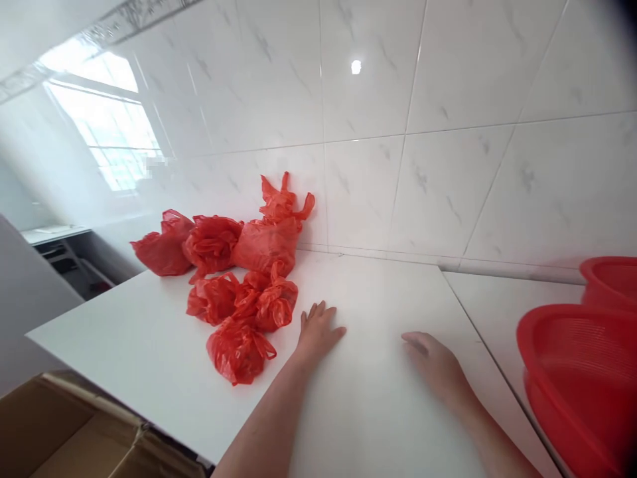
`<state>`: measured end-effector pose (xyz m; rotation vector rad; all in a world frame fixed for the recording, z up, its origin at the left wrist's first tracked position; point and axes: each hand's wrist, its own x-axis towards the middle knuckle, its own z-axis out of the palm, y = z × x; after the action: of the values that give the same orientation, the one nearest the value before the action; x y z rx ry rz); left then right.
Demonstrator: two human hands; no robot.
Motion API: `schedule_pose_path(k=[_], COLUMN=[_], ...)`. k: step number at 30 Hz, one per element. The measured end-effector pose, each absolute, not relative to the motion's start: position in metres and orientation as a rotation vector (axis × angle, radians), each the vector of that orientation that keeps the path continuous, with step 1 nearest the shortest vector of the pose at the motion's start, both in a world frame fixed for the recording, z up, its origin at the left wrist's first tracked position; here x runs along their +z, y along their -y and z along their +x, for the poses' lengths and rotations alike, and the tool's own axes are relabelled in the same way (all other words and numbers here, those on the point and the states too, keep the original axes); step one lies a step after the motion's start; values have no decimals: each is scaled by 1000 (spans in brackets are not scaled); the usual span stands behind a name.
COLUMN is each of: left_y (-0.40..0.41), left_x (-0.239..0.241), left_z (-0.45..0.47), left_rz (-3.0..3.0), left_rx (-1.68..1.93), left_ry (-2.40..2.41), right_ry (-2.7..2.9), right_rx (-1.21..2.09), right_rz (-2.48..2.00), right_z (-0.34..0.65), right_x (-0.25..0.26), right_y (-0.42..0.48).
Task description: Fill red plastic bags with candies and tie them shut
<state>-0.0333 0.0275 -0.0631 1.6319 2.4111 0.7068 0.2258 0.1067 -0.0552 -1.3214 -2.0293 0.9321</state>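
Observation:
My left hand (317,330) lies flat and open on the white countertop (149,345), fingers spread, just right of a cluster of several tied red plastic bags (239,279). The nearest bag (239,350) sits a little to the left of my left wrist. My right hand (432,362) rests palm down on the counter further right, fingers loosely stretched and holding nothing. The bags are bunched against the tiled wall, some stacked on others.
Red plastic basins (577,378) stand at the right edge, one behind the other. An open cardboard box (74,431) sits below the counter's near left corner. A white marbled tile wall (448,166) rises behind, reflecting a window.

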Motion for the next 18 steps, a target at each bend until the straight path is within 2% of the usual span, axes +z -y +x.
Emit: schedule_pose_path(k=[7, 12, 15, 18], left_y=[-43, -59, -76, -94], left_x=[-56, -45, -18, 27], left_z=[-61, -74, -76, -91], left_rz=[1441, 1183, 1283, 1519], left_rx=[932, 1142, 1251, 1402], left_ry=[-2516, -2637, -2646, -2713], right_ry=[2050, 2143, 2237, 2285], right_rx=[927, 455, 216, 193], right_rz=[-1351, -1356, -1367, -1385], right_z=[223, 206, 197, 192], right_x=[-55, -63, -70, -74], right_y=[-106, -111, -119, -128])
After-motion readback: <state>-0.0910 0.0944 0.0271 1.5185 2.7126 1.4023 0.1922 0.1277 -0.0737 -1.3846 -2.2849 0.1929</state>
